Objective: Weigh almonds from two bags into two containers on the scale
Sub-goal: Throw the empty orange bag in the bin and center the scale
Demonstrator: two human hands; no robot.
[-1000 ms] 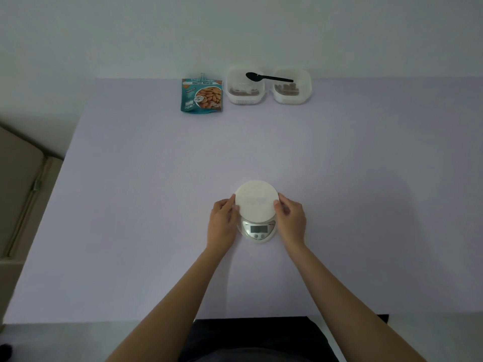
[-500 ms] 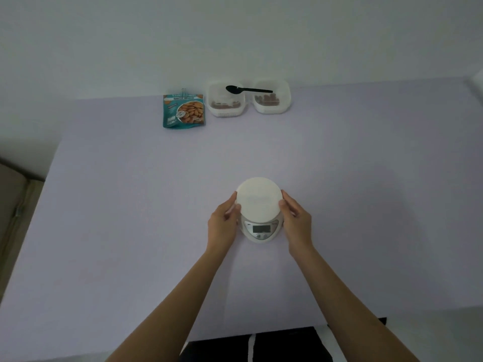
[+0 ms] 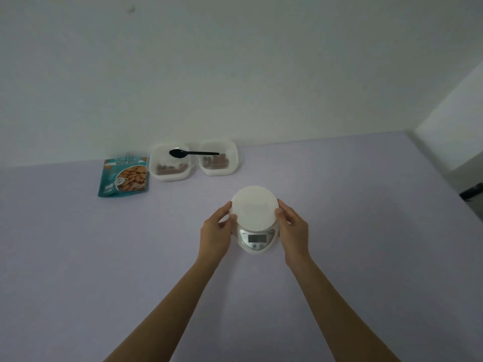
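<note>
Lavender table (image 3: 78, 257), white wall (image 3: 235, 74): positioning the digital scale (image 3: 254, 211).
Left to right: almond bag (image 3: 124, 177) flat at the far edge, top toward the wall; two containers (image 3: 171, 164) (image 3: 219, 160) bridged by a black spoon (image 3: 193, 153), handle pointing right. Mid-table, my left hand (image 3: 217, 229) and right hand (image 3: 292, 227) clasp the scale's sides, display facing me. Next, I'd judge: release, fetch a container.

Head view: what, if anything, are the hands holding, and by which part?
The left hand and the right hand grip the small white digital kitchen scale, one at each side of its round platform's rim.
</note>
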